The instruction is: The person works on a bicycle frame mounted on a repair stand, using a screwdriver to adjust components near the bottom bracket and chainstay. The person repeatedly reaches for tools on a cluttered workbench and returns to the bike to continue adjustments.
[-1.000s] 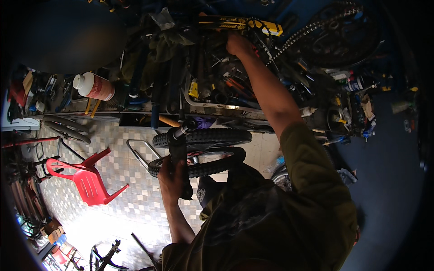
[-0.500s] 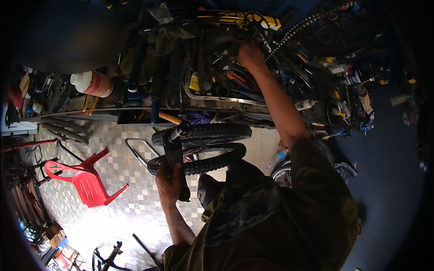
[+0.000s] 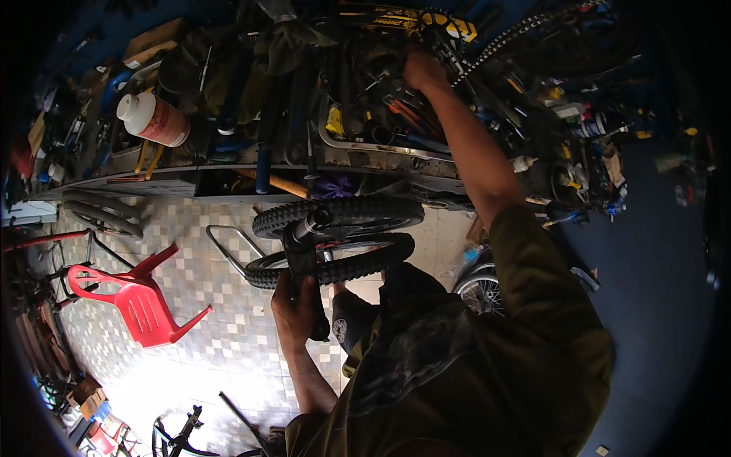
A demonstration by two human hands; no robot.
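My left hand [image 3: 289,311] is wrapped round a black bicycle fork [image 3: 302,255] with a shiny silver tube at its upper end. The fork stands tilted in front of my body, overlapping two knobby-tyred bicycle wheels [image 3: 358,266]. Up at the workbench, my right hand [image 3: 424,70] reaches in among dark tools and parts. Its fingers are lost in shadow, so whether they grip anything does not show. Below that hand lies a metal-rimmed tray [image 3: 381,147] holding red-handled tools [image 3: 407,114] and other small pieces. A bicycle chain [image 3: 499,46] runs to the right of the hand.
On the bench's left stands a white bottle with a red label [image 3: 156,122], near a cardboard box [image 3: 154,42]. A yellow-and-black box [image 3: 449,24] lies at the back. Behind me to the left are a red plastic chair [image 3: 145,305] and bicycle frame parts [image 3: 179,438].
My right hand has shifted slightly up and stays among the bench parts. My left hand still holds the fork, now slightly further right. More of the bench's left side shows.
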